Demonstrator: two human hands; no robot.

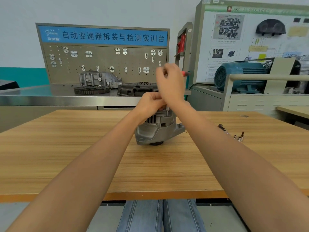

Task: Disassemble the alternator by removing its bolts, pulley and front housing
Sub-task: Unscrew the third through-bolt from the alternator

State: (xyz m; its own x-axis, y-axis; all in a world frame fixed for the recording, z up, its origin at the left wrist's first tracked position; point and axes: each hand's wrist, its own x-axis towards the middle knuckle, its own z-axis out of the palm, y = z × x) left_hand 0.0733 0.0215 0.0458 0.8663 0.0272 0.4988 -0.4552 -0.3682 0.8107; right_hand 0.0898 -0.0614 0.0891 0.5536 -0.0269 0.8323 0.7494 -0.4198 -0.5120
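Hands [151, 102] on alternator [157, 129], wooden table [66, 148]

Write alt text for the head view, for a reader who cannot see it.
A person's left hand grips the top of an alternator standing on a wooden table, while the right hand holds a red-handled driver down onto it. Small sockets lie on the table to the right; a pegboard stands behind.

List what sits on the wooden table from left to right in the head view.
alternator → dark tool bit → small sockets
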